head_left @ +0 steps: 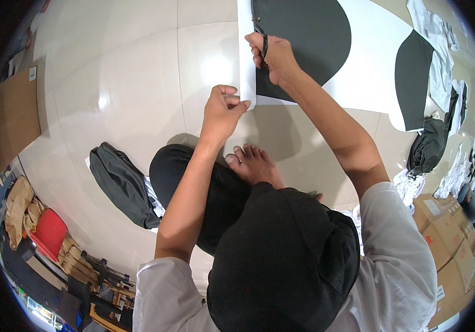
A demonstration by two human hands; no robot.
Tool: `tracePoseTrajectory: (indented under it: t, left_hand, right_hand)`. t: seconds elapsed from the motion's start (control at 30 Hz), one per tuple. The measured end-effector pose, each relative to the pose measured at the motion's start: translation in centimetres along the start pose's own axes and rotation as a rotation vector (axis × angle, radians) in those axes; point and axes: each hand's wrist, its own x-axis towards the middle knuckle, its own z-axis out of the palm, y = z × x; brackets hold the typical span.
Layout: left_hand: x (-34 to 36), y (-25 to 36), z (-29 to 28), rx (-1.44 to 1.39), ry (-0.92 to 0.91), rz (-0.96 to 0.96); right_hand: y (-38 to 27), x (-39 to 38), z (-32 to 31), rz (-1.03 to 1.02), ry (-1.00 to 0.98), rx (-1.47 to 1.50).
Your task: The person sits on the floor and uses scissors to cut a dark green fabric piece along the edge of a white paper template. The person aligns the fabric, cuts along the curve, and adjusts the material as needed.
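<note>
A white sheet of fabric or paper (pixel 373 72) with large black curved areas (pixel 309 39) lies on the floor at the top. My right hand (pixel 280 60) is closed around the black handles of a pair of scissors (pixel 264 43), over the sheet's left part, along the line between its white border and the black area. The blades are mostly hidden or too small to make out. Lower and to the left, my left hand (pixel 222 113) pinches the near-left corner of the white border (pixel 247 88) between thumb and fingers.
Dark folded cloth (pixel 124 182) lies left of my knee. More black and white pieces (pixel 434 144) are strewn at the right. Cardboard boxes (pixel 450 238) stand lower right, a brown panel (pixel 13 116) at the left. A red object (pixel 48 233) sits among lower-left clutter. My bare foot (pixel 258 166) rests on the tiles.
</note>
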Motion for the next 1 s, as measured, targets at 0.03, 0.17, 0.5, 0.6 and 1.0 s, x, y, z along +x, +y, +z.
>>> tracePoseTrajectory:
  t: [0.03,0.17,0.5,0.6,1.0]
  left_hand:
    - [0.0,0.0,0.0,-0.015,0.002,-0.005]
    - [0.0,-0.3,0.0,-0.020,0.016,-0.013]
    - [0.1,-0.6,0.1,-0.046,0.016,-0.009]
    - [0.0,-0.5,0.1,-0.058,0.011,-0.009]
    - [0.0,-0.4,0.0,-0.027,0.014,-0.008]
  right_hand:
    - [0.0,0.1,0.0,0.000,0.000,-0.011]
    - [-0.1,0.0,-0.2,0.008,-0.001,-0.032]
    - [-1.4,1.0,0.0,0.005,-0.012,-0.029]
    - [-1.5,1.5,0.0,-0.031,-0.008,-0.015]
    - [-0.8,1.9,-0.1,-0.091,-0.035,-0.033]
